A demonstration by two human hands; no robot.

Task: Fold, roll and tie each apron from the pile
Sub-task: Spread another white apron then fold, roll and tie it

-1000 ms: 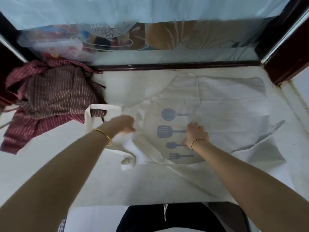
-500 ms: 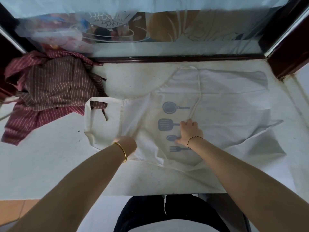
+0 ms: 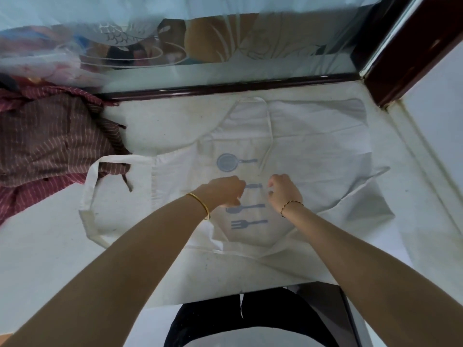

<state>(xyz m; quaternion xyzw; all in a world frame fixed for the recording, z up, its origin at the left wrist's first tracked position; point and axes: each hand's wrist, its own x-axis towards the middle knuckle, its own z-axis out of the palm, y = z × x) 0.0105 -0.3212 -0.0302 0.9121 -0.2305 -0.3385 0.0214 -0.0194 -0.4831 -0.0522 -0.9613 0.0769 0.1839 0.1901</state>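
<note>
A white apron (image 3: pixel 313 151) with a blue print of a pan, a spoon and a fork lies spread flat on the white table (image 3: pixel 50 259). Its neck loop (image 3: pixel 91 186) lies to the left, and a thin tie (image 3: pixel 269 136) runs down from the far edge towards the print. My left hand (image 3: pixel 221 192) and my right hand (image 3: pixel 283 192) sit close together over the middle of the print. Both have their fingers curled down into the cloth. What lies under the fingers is hidden.
A heap of dark red striped aprons (image 3: pixel 50 141) lies at the back left, touching the neck loop. A dark wooden frame (image 3: pixel 225 87) with glass behind it bounds the far side. A white wall (image 3: pixel 436 121) closes off the right.
My left hand moved from the apron's near left edge up and right to the centre of the print. My right hand stayed near the print. The camera view shifted slightly.
</note>
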